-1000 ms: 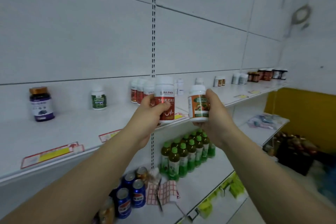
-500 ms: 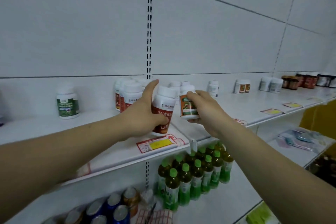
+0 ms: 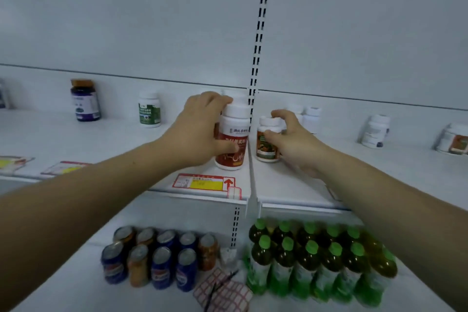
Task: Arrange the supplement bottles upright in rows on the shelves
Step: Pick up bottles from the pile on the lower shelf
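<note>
Red-labelled bottle [image 3: 231, 144] noted upright on the upper shelf [image 3: 106, 142], just left of the shelf joint. It is gripped by the left hand [image 3: 197, 134], with fingers curled behind the cap and the thumb laid across the label. At its 3 o'clock, close by, the orange-labelled bottle [image 3: 266, 145] is seen upright, held by the right hand [image 3: 296, 142], fingers curled over the cap. Green-labelled bottle [image 3: 149, 113] and purple bottle [image 3: 85, 101] recorded at 10 o'clock, well apart.
</note>
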{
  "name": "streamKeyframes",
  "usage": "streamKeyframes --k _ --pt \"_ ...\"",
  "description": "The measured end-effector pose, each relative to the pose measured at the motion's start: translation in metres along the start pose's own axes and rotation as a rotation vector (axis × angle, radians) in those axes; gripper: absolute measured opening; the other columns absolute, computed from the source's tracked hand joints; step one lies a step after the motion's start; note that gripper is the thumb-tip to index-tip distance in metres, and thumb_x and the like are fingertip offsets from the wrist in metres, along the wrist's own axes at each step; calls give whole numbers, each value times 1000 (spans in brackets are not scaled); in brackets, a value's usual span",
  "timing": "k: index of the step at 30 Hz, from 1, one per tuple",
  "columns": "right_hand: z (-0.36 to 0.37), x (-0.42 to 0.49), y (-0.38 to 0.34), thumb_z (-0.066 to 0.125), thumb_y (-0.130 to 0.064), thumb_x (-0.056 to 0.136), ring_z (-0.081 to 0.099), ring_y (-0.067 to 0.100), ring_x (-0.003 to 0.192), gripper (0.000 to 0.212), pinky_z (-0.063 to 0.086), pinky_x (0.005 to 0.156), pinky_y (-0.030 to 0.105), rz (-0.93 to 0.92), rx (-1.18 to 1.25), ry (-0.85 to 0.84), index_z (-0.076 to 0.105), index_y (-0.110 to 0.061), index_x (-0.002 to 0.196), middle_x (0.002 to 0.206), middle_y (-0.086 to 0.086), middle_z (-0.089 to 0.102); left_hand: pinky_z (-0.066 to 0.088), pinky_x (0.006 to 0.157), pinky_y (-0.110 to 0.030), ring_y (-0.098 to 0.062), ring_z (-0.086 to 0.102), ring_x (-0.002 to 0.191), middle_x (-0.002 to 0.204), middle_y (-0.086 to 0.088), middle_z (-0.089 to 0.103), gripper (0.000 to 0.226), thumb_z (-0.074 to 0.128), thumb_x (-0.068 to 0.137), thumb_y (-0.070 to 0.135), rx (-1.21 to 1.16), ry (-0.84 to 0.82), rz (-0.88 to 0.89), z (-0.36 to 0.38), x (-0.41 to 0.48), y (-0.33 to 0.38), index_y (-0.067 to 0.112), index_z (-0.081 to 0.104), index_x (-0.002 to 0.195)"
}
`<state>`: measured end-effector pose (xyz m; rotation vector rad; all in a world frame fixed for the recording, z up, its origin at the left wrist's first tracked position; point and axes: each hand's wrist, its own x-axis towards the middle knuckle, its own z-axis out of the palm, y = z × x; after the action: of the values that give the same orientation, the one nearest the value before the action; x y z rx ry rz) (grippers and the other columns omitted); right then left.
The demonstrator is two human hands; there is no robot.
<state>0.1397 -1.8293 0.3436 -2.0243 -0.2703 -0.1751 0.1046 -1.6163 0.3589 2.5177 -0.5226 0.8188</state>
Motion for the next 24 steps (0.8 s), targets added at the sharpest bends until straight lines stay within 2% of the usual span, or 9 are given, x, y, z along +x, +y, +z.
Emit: streamKeyframes --k 2,4,7,11,20,24 --pt "-4 0 3 67 -25 85 57 9 91 52 45 69 22 -42 -28 -32 32 -42 119 100 -10 55 14 108 -34 -17 18 138 150 3 27 91 79 67 41 56 13 -10 2 2 1 27 30 143" --pt "-7 0 4 71 -23 82 56 6 85 57 43 64 18 -89 -92 -43 31 -40 118 96 -15 51 3 107 -33 -14 3 144 157 4 14 93 78 69 43 133 15 -14 6 9 -2 29 26 145" --pt "-6 3 6 71 -23 83 52 0 80 61 39 63 19 -145 -169 -48 30 -34 127 93 -18 48 4 110 -39 -17 -7 144 158 4 2 94 76 71 45 191 -7 -69 13 19 -7 34 21 147" --pt "-4 7 7 69 -24 84 47 0 77 62 37 74 25 -169 -227 -23 30 -30 132 99 -7 49 9 114 -43 -19 -3 144 158 1 5 94 75 72 43 142 -46 -119 17 30 -13 28 21 147" --pt "-1 11 8 68 -26 85 49 9 80 63 36 74 24 -162 -269 8 29 -28 135 105 -2 49 17 112 -46 -28 16 138 146 -7 30 94 74 71 49 262 3 -129 26 39 -25 22 25 146" --pt "0 11 7 69 -25 84 50 15 87 63 36 75 25 -163 -262 21 30 -27 134 107 -1 49 15 113 -48 -28 12 140 149 -7 27 95 73 71 50 262 14 -106 31 38 -24 23 22 146"
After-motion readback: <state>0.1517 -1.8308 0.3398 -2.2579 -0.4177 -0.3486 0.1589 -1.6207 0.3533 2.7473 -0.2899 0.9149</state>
